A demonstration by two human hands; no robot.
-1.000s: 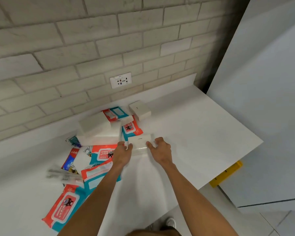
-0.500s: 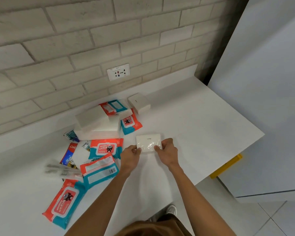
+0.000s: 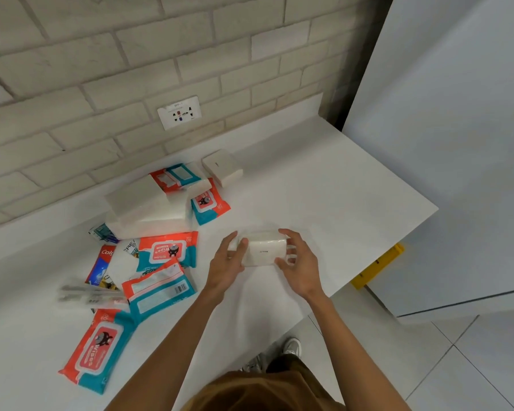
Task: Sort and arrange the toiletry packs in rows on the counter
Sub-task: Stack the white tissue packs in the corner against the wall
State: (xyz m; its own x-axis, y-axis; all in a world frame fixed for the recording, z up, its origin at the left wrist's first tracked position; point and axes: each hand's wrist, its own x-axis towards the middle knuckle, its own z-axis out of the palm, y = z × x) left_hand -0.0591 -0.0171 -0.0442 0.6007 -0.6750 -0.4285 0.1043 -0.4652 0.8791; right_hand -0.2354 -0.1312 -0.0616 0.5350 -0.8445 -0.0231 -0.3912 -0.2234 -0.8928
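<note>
While both of my hands meet above the front part of the counter (image 3: 333,200), my left hand (image 3: 226,264) grips the left end of a small white tissue pack (image 3: 264,250), thumb laid across its top face, and my right hand (image 3: 300,264) grips the right end, fingers curled round the edge. The pack lies level between them with its long side across my view; whether it rests on the counter or is lifted clear of it I cannot tell. Just left of my left hand lies a face-up wipes pack (image 3: 168,250) in orange and teal, and nearer to me a face-down wipes pack (image 3: 158,289) overlaps its front edge. A third wipes pack (image 3: 94,350) lies at the near left, apart from my arm. A toothpaste box (image 3: 101,264) and a blurred clear-wrapped pack (image 3: 86,295) sit at the left margin of the heap. Farther back, two large white packs (image 3: 137,200) are stacked one on the other, with a fourth wipes pack (image 3: 209,204) beside them and a fifth wipes pack (image 3: 175,176) propped behind. A second small white pack (image 3: 221,167) stands alone near the backsplash. On the brick wall (image 3: 131,69) above is a wall socket (image 3: 180,112). Right of the counter stands a white cabinet (image 3: 457,143), a yellow object (image 3: 377,265) at its foot.
</note>
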